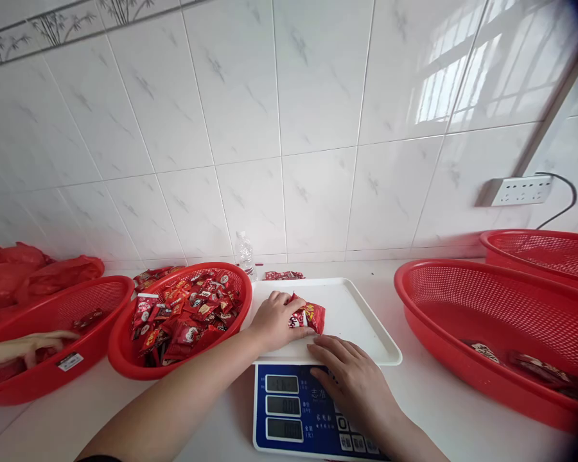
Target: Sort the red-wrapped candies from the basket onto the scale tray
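Observation:
My left hand (278,321) grips a red snack packet (314,317) over the white tray (361,321) of a digital scale. Its fingers partly cover the packet. Fingers stretched out and holding nothing visible, my right hand (349,375) rests across the tray's front edge and the scale's blue control panel (270,420), covering some of the keys. Left of the scale stands a red basket (246,289) heaped with small red and brown wrapped snacks (197,308).
Another person's hand (33,346) reaches into a red basket (115,289) at far left, near red plastic bags (29,273). A clear bottle (245,253) and a flat red packet (284,275) lie behind the scale. Red baskets (433,273) stand right, below a wall socket (520,191).

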Demonstrator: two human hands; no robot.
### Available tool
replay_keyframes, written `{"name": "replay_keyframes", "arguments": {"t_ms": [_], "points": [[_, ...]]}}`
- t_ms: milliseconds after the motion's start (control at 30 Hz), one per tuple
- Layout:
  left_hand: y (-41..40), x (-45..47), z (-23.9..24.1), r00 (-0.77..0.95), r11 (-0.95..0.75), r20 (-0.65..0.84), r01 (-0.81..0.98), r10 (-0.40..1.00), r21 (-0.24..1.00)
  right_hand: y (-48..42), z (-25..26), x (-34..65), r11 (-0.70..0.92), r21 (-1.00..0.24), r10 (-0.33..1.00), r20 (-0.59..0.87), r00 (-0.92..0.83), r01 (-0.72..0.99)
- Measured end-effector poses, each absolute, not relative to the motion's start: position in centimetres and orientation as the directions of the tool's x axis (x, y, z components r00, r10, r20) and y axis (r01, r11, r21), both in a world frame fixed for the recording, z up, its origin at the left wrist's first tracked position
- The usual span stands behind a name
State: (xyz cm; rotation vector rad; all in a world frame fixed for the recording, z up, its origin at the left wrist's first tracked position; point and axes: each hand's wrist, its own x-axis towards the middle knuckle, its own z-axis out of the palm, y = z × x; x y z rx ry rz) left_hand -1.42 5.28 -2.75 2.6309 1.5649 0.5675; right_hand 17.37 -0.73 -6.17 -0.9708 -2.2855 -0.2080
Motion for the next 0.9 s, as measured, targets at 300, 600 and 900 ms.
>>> {"name": "replay_keyframes", "arguments": {"t_ms": [300, 600, 900], "points": [[5.59, -1.61, -3.37, 0.355, -0.449, 0.294, 0.811, 0.887, 0.374, -0.66, -6.36, 17.44, 0.716, -0.073, 0.574, 0.627, -0.527, 0.694], [5.05, -1.31, -3.00, 0.392, -0.488, 0.360, 0.842, 0.847, 0.230, -0.66, -6.45, 17.44, 0.717, -0.074, 0.574, 0.627, -0.527, 0.693], [4.96, -1.34, -3.12, 0.412, -0.540, 0.412, 0.798, 0.813, 0.268, -0.67, -6.44, 17.41, 0.717, -0.073, 0.573, 0.629, -0.526, 0.694]]}}
